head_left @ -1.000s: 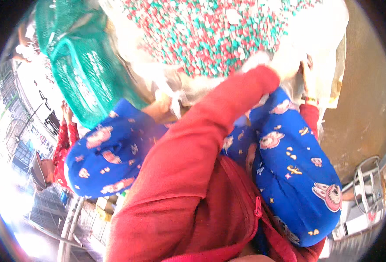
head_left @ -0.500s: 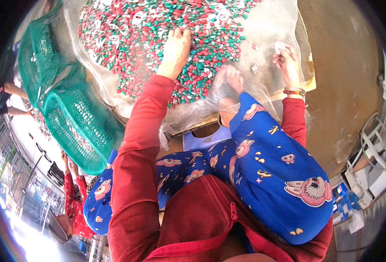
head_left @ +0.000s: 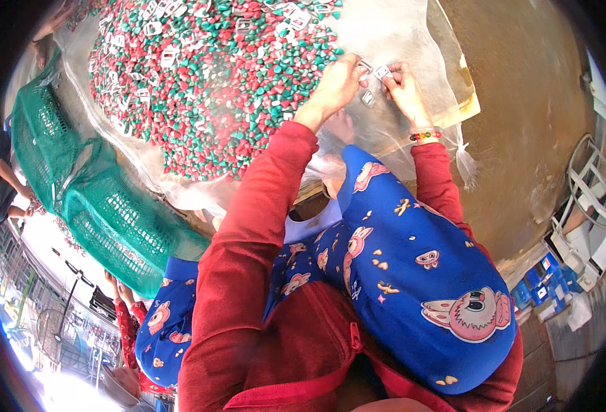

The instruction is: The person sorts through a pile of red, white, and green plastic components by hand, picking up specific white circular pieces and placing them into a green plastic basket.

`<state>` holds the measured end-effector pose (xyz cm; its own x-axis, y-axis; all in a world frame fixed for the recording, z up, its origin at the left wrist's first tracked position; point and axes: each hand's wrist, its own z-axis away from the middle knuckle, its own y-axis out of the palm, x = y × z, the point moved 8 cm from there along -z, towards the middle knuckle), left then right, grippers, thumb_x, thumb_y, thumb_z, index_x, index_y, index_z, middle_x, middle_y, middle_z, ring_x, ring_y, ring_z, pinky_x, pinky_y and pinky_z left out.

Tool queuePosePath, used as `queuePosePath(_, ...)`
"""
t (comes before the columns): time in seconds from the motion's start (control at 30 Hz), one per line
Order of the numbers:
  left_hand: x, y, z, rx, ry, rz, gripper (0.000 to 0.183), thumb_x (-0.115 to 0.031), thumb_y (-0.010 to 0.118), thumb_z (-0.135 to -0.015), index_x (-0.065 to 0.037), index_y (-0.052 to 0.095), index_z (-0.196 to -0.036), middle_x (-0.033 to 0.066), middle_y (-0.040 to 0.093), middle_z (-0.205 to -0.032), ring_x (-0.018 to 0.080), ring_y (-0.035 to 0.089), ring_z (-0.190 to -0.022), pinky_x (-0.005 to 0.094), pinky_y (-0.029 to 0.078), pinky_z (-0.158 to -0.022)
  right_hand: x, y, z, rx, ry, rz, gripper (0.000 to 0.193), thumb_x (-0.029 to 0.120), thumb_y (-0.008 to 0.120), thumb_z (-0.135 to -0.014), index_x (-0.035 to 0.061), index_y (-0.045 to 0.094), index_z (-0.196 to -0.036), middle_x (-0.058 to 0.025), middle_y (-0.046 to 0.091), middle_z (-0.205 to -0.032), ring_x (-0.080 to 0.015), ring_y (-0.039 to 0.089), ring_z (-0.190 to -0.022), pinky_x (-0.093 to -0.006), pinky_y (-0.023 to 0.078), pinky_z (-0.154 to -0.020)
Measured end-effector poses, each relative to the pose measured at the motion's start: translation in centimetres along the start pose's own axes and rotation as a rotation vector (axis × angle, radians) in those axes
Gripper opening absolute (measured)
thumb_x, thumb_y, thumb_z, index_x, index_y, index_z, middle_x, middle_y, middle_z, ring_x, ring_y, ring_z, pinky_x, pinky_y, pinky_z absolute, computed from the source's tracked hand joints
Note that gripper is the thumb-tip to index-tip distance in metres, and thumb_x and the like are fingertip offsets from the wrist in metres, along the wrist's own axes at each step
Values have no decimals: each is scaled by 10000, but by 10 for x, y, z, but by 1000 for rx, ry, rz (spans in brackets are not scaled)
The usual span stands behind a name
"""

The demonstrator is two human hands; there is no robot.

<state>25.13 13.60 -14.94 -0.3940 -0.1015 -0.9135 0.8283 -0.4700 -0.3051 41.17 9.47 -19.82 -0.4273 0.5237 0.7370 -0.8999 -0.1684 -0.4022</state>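
A wide heap of small red, green and white plastic pieces lies spread over a translucent plastic sheet. Just past the heap's right edge, my left hand pinches a small pale plastic piece between thumb and finger; its exact kind is too small to tell. My right hand, with a beaded bracelet at the wrist, grips a flat white plastic frame close beside it. Below both hands, another small frame-shaped piece rests on the sheet. Larger white frames are scattered on the heap.
Green mesh baskets stand to the left of the sheet. Other people's hands show at the far left. A white metal rack and blue boxes are at the right, beyond the brown floor.
My left hand has left the heap and moved right, now holding a small piece. My right hand has come left with its white frame, so both hands are close together. The view has shifted.
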Motion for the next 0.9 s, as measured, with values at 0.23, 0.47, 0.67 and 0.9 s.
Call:
queuePosePath(0.23, 18, 48, -14, 144, -157, -153, 272, -217, 453, -888, 18, 412, -1019, 294, 583, -771, 454, 574, -757, 497, 441, -656, 13, -4, 7, -101, -64, 75, 303, 91, 527, -813, 30, 466, -1103, -175, 620, -859, -249, 592, -743, -348, 455, -695)
queuePosePath(0.47, 27, 59, -20, 102, -100, -300, 254, -226, 410, -906, 16, 361, -966, 302, 576, -734, 456, 574, -726, 516, 440, -627, 13, 3, 5, -109, -201, 179, 362, 80, 496, -822, 60, 473, -1182, -209, 607, -959, -337, 594, -868, -380, 452, -781)
queuePosePath(0.67, 17, 57, -16, 43, 63, -491, 220, -155, 434, -865, 34, 380, -964, 252, 593, -706, 403, 602, -701, 464, 478, -602, 22, 6, 10, -85, -72, 137, 317, 80, 497, -824, 31, 475, -1136, -230, 586, -1015, -354, 582, -931, -388, 450, -803)
queuePosePath(0.9, -6, 60, -9, 29, 206, -647, 213, -77, 465, -812, 66, 396, -954, 221, 599, -654, 359, 614, -578, 417, 496, -505, 33, -2, 16, -175, -120, 129, 296, 78, 492, -831, 9, 474, -1118, -232, 590, -997, -353, 584, -931, -391, 452, -808)
